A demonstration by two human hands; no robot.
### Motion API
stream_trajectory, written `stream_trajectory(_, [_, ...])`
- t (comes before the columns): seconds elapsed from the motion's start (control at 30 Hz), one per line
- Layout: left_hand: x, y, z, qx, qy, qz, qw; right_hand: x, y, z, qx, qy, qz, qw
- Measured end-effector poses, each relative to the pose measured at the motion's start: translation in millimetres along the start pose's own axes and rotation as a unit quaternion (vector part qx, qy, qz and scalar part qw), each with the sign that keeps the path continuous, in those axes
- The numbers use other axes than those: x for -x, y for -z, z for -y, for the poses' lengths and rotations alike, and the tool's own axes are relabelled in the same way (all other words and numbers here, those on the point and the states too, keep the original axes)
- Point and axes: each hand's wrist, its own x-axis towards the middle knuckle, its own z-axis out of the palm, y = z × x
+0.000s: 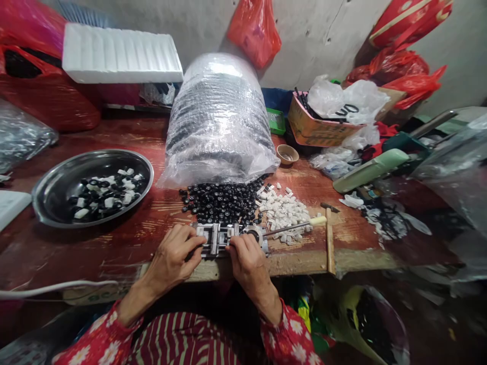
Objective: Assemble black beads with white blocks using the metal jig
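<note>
A small metal jig (215,239) with rails and blocks sits at the table's front edge. My left hand (173,253) is at its left end, thumb and forefinger pinched close to a pale piece; what they hold is too small to make out. My right hand (249,259) rests against the jig's right part, fingers curled together beside a small white part, their tips partly hidden. A rod lever with a cream handle (317,221) extends right from the jig. Behind it lie a heap of small black wheels (224,200) and a heap of small white plastic pieces (285,210).
A steel bowl (49,203) of black and white pieces stands left. A large plastic-wrapped bag (222,116) rises behind the heaps. To the right are a hammer (329,243), a small round dish (287,154), a box (317,126) and a green cylindrical object (371,170).
</note>
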Motion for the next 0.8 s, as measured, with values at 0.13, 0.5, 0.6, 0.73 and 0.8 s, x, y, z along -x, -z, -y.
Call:
stream_trajectory(0.13, [1,0.7,-3,-0.015,0.039,0.000,0.999,3,1,-1,-0.017,-0.002,-0.013,1.000])
stream_trajectory(0.5, [1,-5.5,-6,-0.057,0.077,-0.012,0.995,-1,-12,9,0.059,-0.055,-0.013,0.997])
stream_trajectory(0.6, [0,-5.1,-5,-0.051,0.081,-0.003,0.995,-4,-15,14,0.098,-0.067,0.001,0.993])
stream_trajectory(0.73, [1,-8.9,-2,-0.018,0.106,-0.008,0.994,-2,-17,15,0.101,-0.068,-0.003,0.993])
stream_trajectory(0.8, [2,-9.2,0,0.023,0.124,-0.017,0.992,-1,-14,12,0.092,-0.063,0.004,0.994])
